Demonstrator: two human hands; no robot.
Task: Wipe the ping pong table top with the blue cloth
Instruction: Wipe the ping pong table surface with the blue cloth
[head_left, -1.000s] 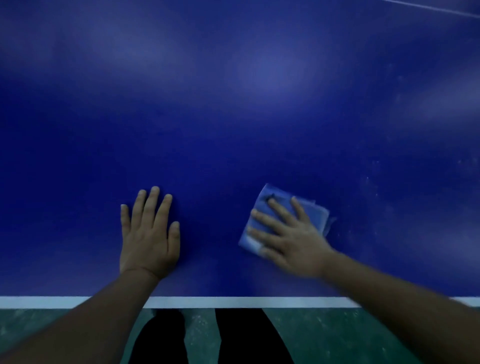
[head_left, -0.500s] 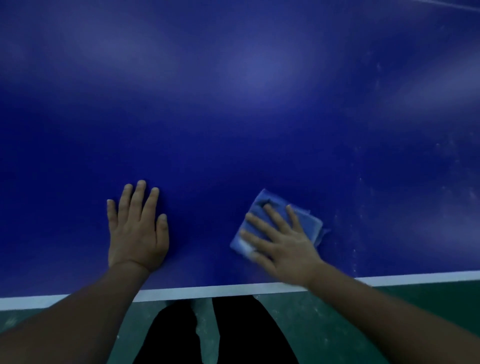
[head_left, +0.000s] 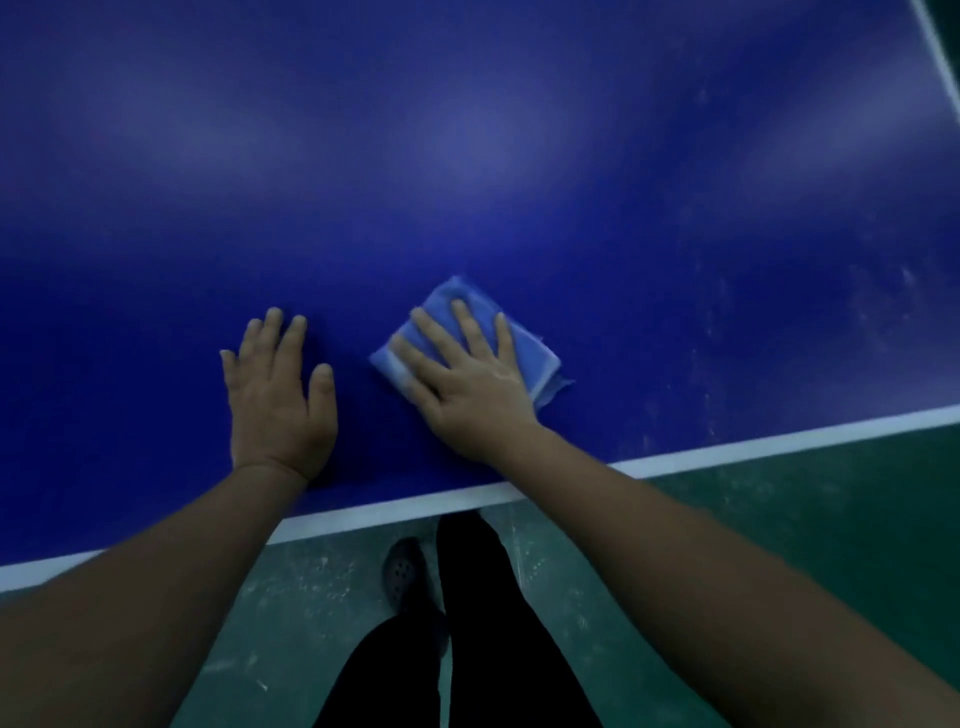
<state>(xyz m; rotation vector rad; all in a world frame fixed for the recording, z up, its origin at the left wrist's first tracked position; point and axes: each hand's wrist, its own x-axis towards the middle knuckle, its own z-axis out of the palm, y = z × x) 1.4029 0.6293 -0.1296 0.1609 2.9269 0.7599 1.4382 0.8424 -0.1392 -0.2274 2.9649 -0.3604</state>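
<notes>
Cloth position decides the next stroke: the folded blue cloth lies flat on the blue desk under the right hand, whose straight, spread fingers press it down, near the white edge line. Its long axis runs diagonally, from upper left to lower right. The left hand rests flat with fingers extended, holding nothing, just beside the cloth on its left, so the right hand alone drives the wipe. Pale dusty specks lie to the right, likely unwiped ground. Compared with a second ago, the cloth sits closer to the left hand, and a shoe now shows below the edge.
</notes>
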